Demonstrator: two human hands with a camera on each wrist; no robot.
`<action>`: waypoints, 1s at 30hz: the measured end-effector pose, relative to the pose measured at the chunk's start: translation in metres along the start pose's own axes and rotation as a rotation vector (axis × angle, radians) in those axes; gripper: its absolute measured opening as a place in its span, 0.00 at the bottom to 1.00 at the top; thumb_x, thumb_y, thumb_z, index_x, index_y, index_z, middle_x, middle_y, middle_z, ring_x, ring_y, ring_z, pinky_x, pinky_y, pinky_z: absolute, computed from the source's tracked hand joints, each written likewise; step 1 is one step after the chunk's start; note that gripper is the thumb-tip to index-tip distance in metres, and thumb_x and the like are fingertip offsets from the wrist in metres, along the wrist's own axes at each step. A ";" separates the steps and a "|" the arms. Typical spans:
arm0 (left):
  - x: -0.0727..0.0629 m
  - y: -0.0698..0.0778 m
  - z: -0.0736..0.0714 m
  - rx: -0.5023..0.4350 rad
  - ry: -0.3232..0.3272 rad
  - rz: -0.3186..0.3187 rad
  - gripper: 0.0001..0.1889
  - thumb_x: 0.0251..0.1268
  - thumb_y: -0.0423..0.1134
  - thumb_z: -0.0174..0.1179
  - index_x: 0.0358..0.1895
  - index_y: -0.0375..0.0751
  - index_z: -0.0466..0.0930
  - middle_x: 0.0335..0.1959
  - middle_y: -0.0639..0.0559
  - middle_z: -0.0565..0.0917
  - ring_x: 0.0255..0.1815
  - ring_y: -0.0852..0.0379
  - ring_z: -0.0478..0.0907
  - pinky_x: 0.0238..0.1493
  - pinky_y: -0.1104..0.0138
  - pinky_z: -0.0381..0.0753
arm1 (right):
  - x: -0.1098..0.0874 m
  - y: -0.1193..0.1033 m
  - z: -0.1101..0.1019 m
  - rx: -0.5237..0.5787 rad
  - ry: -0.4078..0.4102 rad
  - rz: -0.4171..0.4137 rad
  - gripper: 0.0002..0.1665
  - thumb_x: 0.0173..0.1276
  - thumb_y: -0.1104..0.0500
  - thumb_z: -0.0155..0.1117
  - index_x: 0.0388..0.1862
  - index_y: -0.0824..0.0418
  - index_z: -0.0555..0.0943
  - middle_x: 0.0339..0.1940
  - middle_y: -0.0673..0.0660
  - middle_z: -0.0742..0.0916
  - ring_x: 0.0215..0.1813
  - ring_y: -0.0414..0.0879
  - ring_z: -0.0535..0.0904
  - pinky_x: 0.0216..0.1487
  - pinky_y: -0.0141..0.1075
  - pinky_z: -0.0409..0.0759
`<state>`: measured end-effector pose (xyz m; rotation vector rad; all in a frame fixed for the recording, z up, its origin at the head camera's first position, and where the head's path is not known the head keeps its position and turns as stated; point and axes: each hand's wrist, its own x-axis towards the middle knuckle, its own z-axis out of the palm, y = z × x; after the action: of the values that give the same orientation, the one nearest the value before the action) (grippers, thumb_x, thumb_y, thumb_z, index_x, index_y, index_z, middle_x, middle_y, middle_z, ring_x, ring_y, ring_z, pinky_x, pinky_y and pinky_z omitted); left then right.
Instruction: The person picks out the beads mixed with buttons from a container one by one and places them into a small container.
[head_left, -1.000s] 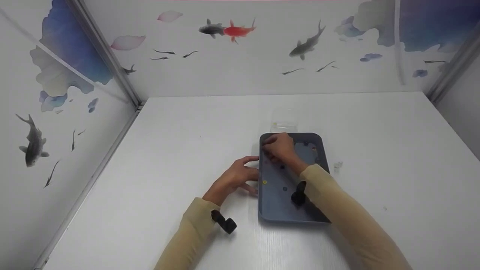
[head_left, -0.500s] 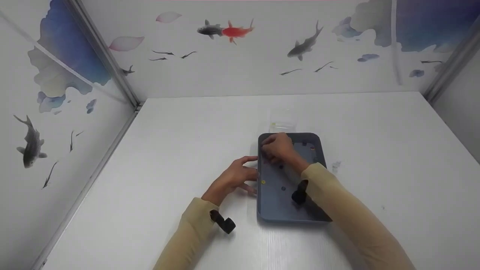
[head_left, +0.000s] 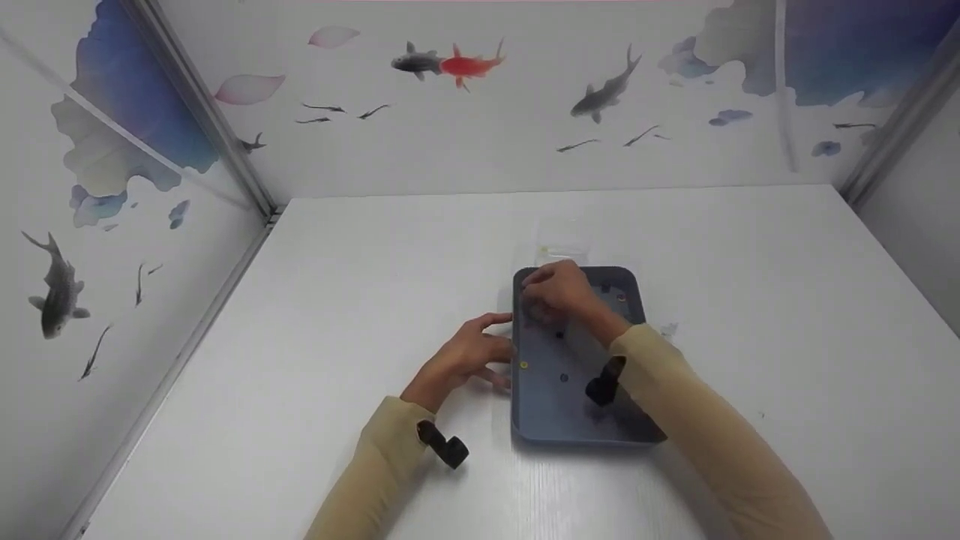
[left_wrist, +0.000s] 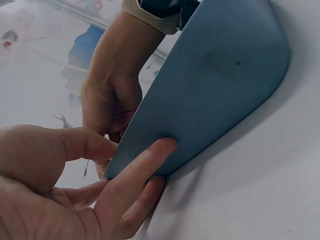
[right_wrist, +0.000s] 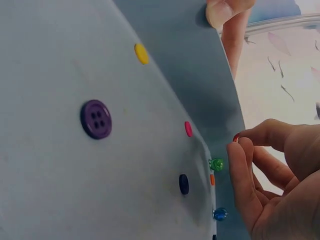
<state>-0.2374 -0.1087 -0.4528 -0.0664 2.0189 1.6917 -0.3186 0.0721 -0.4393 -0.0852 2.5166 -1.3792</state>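
Our right hand pinches a tiny red piece between thumb and index fingertip, at the far left corner of the blue-grey, rounded rectangular tray; can't tell if it touches the wall. Our left hand grips the left wall, thumb at the rim, fingers spread outside. To do this well, we want a light pinch, tray braced, knuckles off the glossy green bead-like piece and its glossy blue twin close by. Both could roll; the round purple four-hole button and flat yellow disc look lower risk. Surface: white tabletop, clear plastic container or bag just beyond the tray, clear scraps right of it. Room: white panels printed with fish, grey metal corner posts.
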 end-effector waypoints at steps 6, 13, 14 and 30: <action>0.001 -0.002 0.001 0.014 0.010 -0.015 0.34 0.67 0.33 0.62 0.76 0.47 0.63 0.52 0.40 0.87 0.52 0.47 0.86 0.34 0.60 0.92 | -0.005 -0.005 -0.005 -0.022 -0.012 -0.006 0.16 0.68 0.57 0.65 0.52 0.63 0.86 0.46 0.62 0.90 0.33 0.46 0.84 0.30 0.33 0.85; 0.000 -0.003 0.001 0.000 0.000 0.004 0.34 0.66 0.32 0.59 0.76 0.44 0.62 0.53 0.38 0.86 0.55 0.45 0.86 0.31 0.62 0.91 | -0.009 -0.012 -0.011 -0.011 -0.012 -0.031 0.16 0.70 0.56 0.64 0.52 0.61 0.86 0.49 0.62 0.89 0.43 0.56 0.85 0.37 0.40 0.88; 0.001 -0.002 0.001 0.000 0.001 0.004 0.34 0.66 0.32 0.59 0.76 0.44 0.62 0.53 0.38 0.86 0.54 0.45 0.86 0.30 0.62 0.91 | -0.009 -0.013 -0.012 -0.013 -0.011 -0.033 0.16 0.69 0.56 0.64 0.52 0.61 0.86 0.48 0.62 0.89 0.43 0.56 0.85 0.37 0.40 0.88; 0.000 0.000 0.001 0.006 0.021 -0.023 0.35 0.63 0.32 0.61 0.75 0.47 0.64 0.52 0.39 0.87 0.53 0.46 0.86 0.30 0.62 0.91 | -0.010 -0.026 -0.031 -0.067 0.018 -0.096 0.16 0.72 0.55 0.62 0.52 0.61 0.86 0.54 0.64 0.87 0.45 0.60 0.85 0.38 0.41 0.89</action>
<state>-0.2372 -0.1081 -0.4529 -0.1047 2.0312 1.6771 -0.3196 0.0851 -0.3998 -0.2096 2.6049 -1.3363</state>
